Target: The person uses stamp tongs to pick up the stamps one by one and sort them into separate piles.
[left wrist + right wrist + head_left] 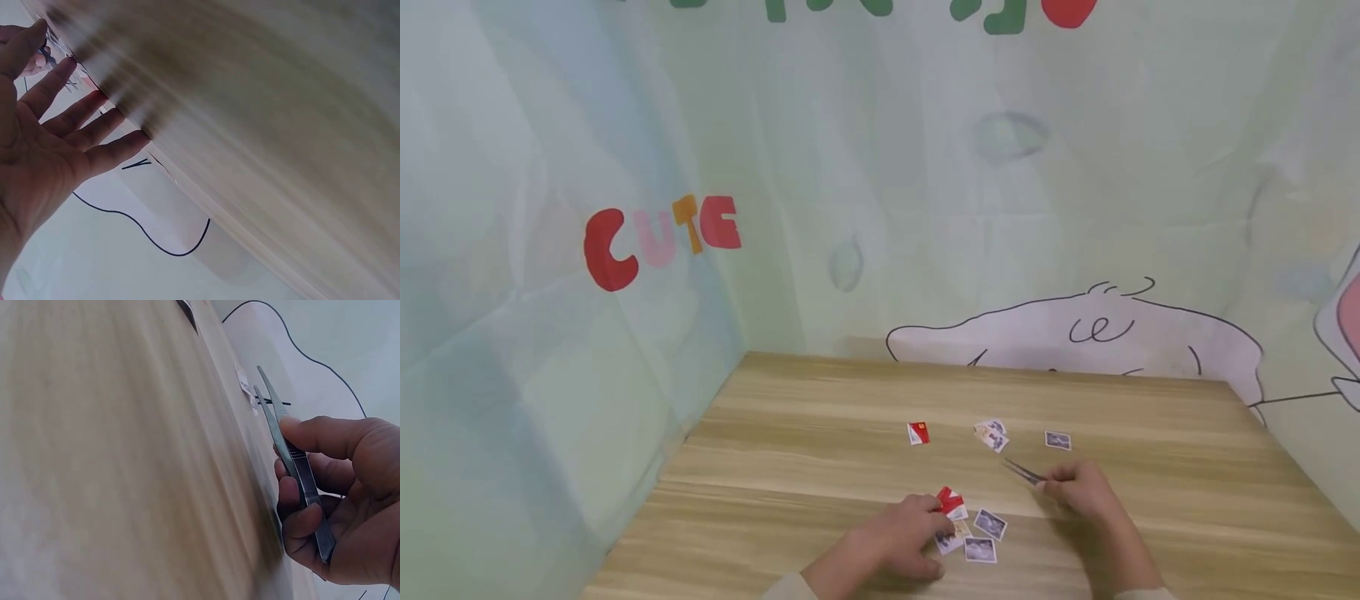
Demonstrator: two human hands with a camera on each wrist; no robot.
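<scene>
My left hand (904, 535) reaches over a loose pile of small picture cards near the table's front, its fingertips at the red-and-white cards (951, 503). In the left wrist view that hand (47, 147) has its fingers spread and nearly straight, tips at the tabletop. Two dark-picture cards, an upper one (991, 524) and a lower one (980, 550), lie just right of the pile. My right hand (1086, 493) grips metal tweezers (299, 469) between thumb and curled fingers. The tweezers' tips stand slightly apart with nothing between them, pointing toward the middle group of cards (992, 435).
Farther back on the wood-grain table (820, 417) lie a red-and-white card (918, 433) at left and a dark-picture card (1057, 440) at right. A printed cloth backdrop (880, 275) stands along the table's back and left edges.
</scene>
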